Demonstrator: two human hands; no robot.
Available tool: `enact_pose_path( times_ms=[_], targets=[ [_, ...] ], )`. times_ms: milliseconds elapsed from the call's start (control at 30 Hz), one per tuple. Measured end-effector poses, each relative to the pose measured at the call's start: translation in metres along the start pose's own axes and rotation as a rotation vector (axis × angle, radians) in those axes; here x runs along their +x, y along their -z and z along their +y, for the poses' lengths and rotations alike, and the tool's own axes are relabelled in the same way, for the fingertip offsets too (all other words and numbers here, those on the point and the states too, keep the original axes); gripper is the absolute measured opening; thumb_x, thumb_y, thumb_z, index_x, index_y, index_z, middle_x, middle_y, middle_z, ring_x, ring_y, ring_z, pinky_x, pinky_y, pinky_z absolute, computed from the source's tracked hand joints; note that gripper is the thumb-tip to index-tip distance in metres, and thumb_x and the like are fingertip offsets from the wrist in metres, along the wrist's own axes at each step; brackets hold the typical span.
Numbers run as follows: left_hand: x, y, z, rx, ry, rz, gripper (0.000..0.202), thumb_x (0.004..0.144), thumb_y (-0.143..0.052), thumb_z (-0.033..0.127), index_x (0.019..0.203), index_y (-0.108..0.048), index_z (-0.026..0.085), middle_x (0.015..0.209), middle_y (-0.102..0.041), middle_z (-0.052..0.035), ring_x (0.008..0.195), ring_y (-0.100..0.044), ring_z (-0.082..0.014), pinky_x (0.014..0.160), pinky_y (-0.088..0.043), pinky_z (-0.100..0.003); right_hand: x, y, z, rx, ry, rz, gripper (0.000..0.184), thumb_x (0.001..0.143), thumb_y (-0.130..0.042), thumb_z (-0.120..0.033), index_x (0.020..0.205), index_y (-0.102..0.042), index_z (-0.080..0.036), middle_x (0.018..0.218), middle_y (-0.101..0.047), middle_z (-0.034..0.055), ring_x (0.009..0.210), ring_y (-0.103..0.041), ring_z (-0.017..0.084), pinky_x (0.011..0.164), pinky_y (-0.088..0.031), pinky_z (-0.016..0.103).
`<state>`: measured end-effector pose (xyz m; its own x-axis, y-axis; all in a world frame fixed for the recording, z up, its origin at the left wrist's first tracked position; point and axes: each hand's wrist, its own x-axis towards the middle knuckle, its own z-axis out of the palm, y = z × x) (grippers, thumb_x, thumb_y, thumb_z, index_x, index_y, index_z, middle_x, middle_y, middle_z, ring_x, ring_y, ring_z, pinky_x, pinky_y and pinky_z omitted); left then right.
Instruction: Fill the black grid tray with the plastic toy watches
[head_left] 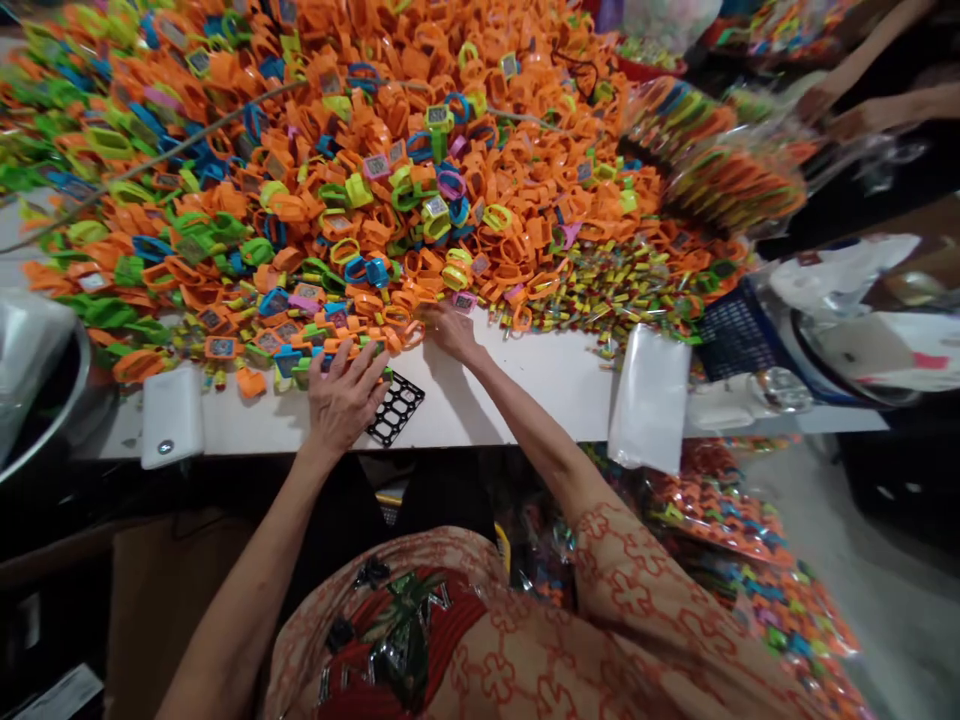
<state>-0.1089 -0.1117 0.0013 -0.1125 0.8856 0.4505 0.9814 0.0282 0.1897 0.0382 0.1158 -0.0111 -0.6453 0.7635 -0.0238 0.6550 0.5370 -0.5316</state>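
White tabletop (525, 385), bare only in a narrow strip along the near edge. Left hand (343, 395) flat, fingers spread, pressing on black grid tray (397, 405) lying just by that edge. Right hand (450, 330) further in, fingers loosely curled at foot of toy watch heap (390, 170), touching watches there; whether anything pinched between them, cannot tell. White case (172, 415) left of tray, clear bags (649, 405) right and drooping over the edge. Beyond, mostly orange watches, with green, blue and pink mixed in, piled high to the far side; thin cord (150, 160) trailing across heap. Blue basket (739, 335) and filled packets (712, 160) further right; another person's hands (847, 110) far right.

Likely risks: heap sliding onto tray if its foot gets pulled out; tray nudged off the near edge; bags slipping down. Little open room: just the white strip between case and bags, heap crowding close behind.
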Motion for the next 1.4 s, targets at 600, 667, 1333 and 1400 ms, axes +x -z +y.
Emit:
enact_pose_path(
  times_ms=[600, 667, 1333, 1400],
  targets=[
    [-0.001, 0.001, -0.003, -0.006, 0.009, -0.017, 0.043, 0.105, -0.051, 0.044, 0.145, -0.061, 0.033, 0.15, -0.062, -0.0027, 0.148, -0.049, -0.0296, 0.124, -0.024, -0.053, -0.045, -0.049, -0.038, 1.127, -0.24, -0.219, 0.02, 0.066, -0.075, -0.019, 0.073, -0.057, -0.018, 0.055, -0.06, -0.0047, 0.05, -0.056, 0.012, 0.052, -0.048, 0.024],
    [-0.001, 0.001, -0.003, 0.0, 0.008, -0.01, 0.042, 0.105, -0.052, 0.045, 0.145, -0.061, 0.034, 0.15, -0.063, -0.0017, 0.147, -0.05, -0.0288, 0.123, -0.025, -0.053, -0.042, -0.057, -0.04, 1.175, -0.225, -0.225, 0.018, 0.065, -0.075, -0.021, 0.072, -0.059, -0.018, 0.059, -0.063, -0.0028, 0.055, -0.059, 0.013, 0.057, -0.052, 0.025],
    [-0.002, 0.019, 0.024, 0.123, 0.041, -0.271, 0.049, 0.111, -0.028, 0.044, 0.148, -0.058, 0.032, 0.164, -0.048, 0.001, 0.157, -0.037, -0.0248, 0.128, -0.028, -0.052, -0.05, -0.067, -0.026, 0.456, 0.084, -0.094, 0.014, 0.066, -0.061, -0.029, 0.057, -0.05, -0.026, 0.062, -0.065, 0.0076, 0.064, -0.061, 0.024, 0.06, -0.05, 0.038],
    [-0.004, 0.028, 0.03, 0.161, 0.039, -0.288, 0.053, 0.112, -0.02, 0.043, 0.152, -0.053, 0.033, 0.166, -0.044, 0.0018, 0.158, -0.034, -0.0239, 0.128, -0.027, -0.052, -0.054, -0.071, -0.028, 0.411, 0.048, -0.032, 0.017, 0.066, -0.062, -0.03, 0.053, -0.05, -0.027, 0.058, -0.064, 0.0095, 0.061, -0.062, 0.025, 0.057, -0.049, 0.039]
  ],
)
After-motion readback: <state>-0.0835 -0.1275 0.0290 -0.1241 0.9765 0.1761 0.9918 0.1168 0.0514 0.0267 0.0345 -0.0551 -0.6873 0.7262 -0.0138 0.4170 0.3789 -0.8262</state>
